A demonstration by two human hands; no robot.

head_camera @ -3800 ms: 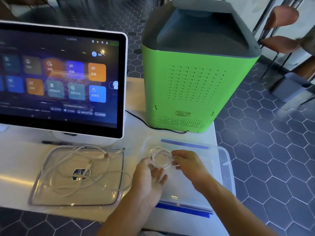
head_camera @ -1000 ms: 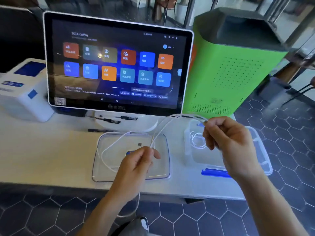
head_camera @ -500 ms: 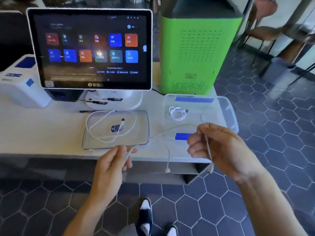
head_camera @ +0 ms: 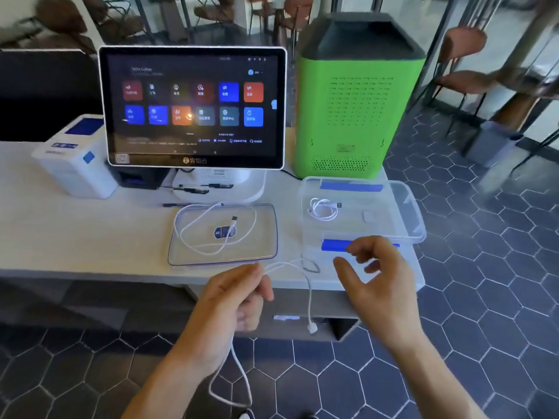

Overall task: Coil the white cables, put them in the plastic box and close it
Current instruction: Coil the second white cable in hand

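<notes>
White tabletop (head_camera: 75,237) over dark hexagon floor tiles sets the scene, and the thing in hand is one white cable (head_camera: 298,273) held out past the table's front edge. The left hand (head_camera: 233,300) pinches it between thumb and fingers — one end droops to a plug just below the table edge, and the other part trails down past the wrist in a slack loop toward the floor. The right hand (head_camera: 378,279) is near it with fingers loosely spread, gripping nothing. A finished coil (head_camera: 323,208) already lies in the clear plastic box (head_camera: 405,207) with blue latches, which stands open on the right. A third cable (head_camera: 211,228) sprawls uncoiled on the clear lid (head_camera: 263,237) just left of the box. Behind them stand a touchscreen terminal (head_camera: 193,107), a green machine (head_camera: 357,101) and a small white printer (head_camera: 72,158). By my reading the second cable's coiling is just beginning — the right hand needs to take the hanging end and wind even loops against the left hand's pinch, gathering up the floor-side slack before the coil goes into the box.
</notes>
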